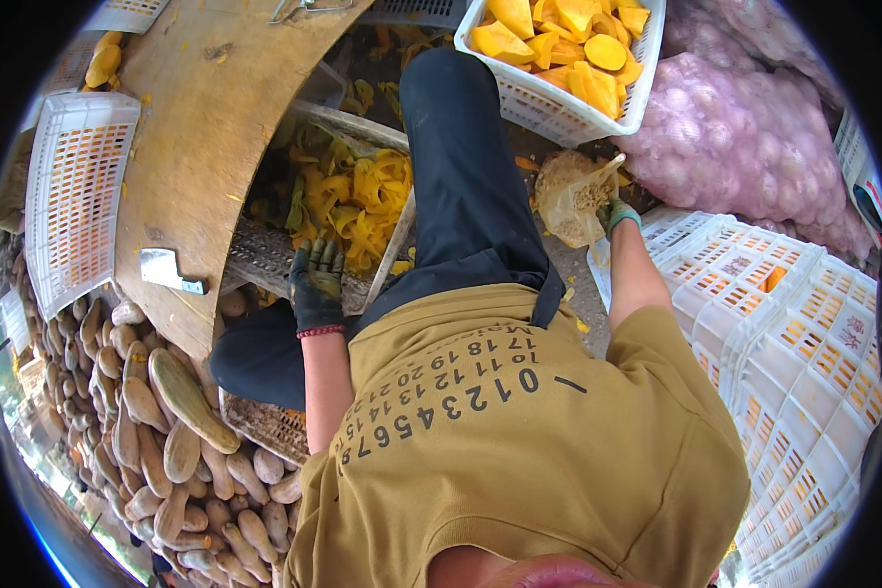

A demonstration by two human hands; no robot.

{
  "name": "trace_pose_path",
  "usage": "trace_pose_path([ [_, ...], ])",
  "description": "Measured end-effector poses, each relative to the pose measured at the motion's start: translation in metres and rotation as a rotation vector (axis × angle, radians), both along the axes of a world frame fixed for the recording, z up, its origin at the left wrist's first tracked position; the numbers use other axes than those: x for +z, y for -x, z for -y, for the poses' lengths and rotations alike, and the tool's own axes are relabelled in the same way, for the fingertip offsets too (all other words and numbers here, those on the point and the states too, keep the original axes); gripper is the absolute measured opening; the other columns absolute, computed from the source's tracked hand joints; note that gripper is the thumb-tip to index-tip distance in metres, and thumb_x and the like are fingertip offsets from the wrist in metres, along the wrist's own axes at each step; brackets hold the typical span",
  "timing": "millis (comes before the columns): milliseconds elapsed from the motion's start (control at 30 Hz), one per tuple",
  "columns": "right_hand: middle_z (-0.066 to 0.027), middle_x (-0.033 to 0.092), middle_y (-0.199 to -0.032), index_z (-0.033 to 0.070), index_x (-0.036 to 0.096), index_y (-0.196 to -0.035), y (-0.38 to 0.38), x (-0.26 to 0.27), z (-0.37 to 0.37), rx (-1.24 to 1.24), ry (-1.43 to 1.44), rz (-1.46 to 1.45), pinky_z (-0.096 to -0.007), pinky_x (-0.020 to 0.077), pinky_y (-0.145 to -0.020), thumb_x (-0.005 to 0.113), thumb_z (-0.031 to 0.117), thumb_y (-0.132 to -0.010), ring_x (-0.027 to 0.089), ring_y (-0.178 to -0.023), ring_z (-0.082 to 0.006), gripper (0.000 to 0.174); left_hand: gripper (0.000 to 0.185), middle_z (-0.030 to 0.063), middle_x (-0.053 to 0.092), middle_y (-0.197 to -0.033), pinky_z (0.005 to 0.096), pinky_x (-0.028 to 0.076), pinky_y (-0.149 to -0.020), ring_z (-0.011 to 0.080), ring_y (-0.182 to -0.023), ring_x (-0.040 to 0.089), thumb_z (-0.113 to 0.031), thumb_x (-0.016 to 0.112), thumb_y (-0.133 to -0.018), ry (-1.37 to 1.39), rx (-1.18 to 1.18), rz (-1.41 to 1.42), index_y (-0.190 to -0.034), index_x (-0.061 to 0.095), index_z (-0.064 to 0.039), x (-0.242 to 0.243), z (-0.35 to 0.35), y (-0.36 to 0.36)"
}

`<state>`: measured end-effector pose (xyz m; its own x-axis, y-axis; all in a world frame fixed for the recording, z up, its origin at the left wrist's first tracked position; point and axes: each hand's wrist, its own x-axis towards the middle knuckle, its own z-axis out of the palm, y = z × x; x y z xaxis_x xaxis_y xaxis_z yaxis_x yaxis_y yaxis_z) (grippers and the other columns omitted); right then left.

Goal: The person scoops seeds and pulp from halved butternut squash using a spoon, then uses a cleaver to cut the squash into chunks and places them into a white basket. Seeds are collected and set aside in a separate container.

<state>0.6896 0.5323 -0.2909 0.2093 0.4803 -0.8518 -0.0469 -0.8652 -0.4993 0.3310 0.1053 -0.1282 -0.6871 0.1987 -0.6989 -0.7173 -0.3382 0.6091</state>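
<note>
My left hand (317, 283), in a dark stained work glove, has its fingers apart and holds nothing. It is beside a crate (391, 257) heaped with yellow and orange pumpkin peelings (353, 198). Low at my right side, my right hand (619, 216), in a green-cuffed glove, grips a translucent plastic bag (564, 213). Small pale pieces (594, 194), perhaps seeds, show in the bag. Its fingers are partly hidden. A cleaver (167, 270) lies on the wooden board (184, 132) to my left.
A white plastic crate (536, 117) of cut pumpkin (558, 37) stands ahead. Mesh sacks of onion-like bulbs (735, 132) and stacked white crates (786, 316) line my right. Whole long pumpkins (184, 448) pile up at left, near another white crate (81, 198).
</note>
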Motion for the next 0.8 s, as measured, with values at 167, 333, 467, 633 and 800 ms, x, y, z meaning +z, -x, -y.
trace_pose_path([
  [167,-0.0082,0.047,-0.122,0.01,0.047,-0.123,0.017,0.038,0.011,-0.046,0.085,-0.023,-0.0501,0.0412,-0.091,0.039,0.047,-0.091,0.049,-0.108,-0.0273,0.05,0.041,0.0155,0.043,-0.132,0.048,0.034,-0.101,0.0338,-0.123,0.04,-0.024,0.047,-0.09,0.047,0.033,0.038,-0.126,0.044,-0.004,0.007,-0.004,0.0],
  [333,-0.008,0.043,-0.129,0.012,0.046,-0.125,0.025,0.05,0.007,-0.258,0.17,-0.222,-0.056,0.025,-0.1,0.036,0.049,-0.089,0.037,-0.121,-0.0305,0.052,0.043,0.0153,0.04,-0.135,0.0473,0.032,-0.103,0.0336,-0.125,0.038,-0.023,0.048,-0.09,0.072,0.038,0.058,-0.129,0.042,-0.004,0.011,-0.013,0.001],
  [467,-0.0118,0.052,-0.119,0.01,0.052,-0.114,0.008,0.012,0.0,-0.24,0.21,-0.278,-0.056,0.0294,-0.099,0.039,0.037,-0.092,0.045,-0.115,-0.0315,0.037,0.044,0.0156,0.04,-0.135,0.0472,0.032,-0.103,0.0334,-0.125,0.038,-0.022,0.05,-0.089,0.081,0.022,0.064,-0.129,0.042,-0.005,0.014,-0.02,0.0],
  [633,-0.009,0.057,-0.078,0.009,0.055,-0.103,-0.017,-0.053,-0.003,-0.09,0.087,-0.118,-0.0332,0.0517,-0.063,0.046,0.013,-0.086,0.059,-0.071,-0.025,0.019,0.043,0.0155,0.042,-0.131,0.047,0.032,-0.102,0.0332,-0.124,0.038,-0.023,0.053,-0.088,0.088,0.026,0.079,-0.126,0.043,-0.005,0.013,-0.026,0.0],
  [800,-0.0041,0.06,-0.083,0.017,0.057,-0.1,-0.026,-0.059,-0.013,0.265,0.056,0.181,-0.0328,0.0495,-0.051,0.058,0.035,-0.085,0.058,-0.063,-0.0191,0.023,0.036,0.0144,0.051,-0.114,0.046,0.042,-0.091,0.0319,-0.103,0.052,-0.025,0.055,-0.087,0.063,-0.007,0.034,-0.116,0.045,-0.006,0.008,-0.033,-0.002],
])
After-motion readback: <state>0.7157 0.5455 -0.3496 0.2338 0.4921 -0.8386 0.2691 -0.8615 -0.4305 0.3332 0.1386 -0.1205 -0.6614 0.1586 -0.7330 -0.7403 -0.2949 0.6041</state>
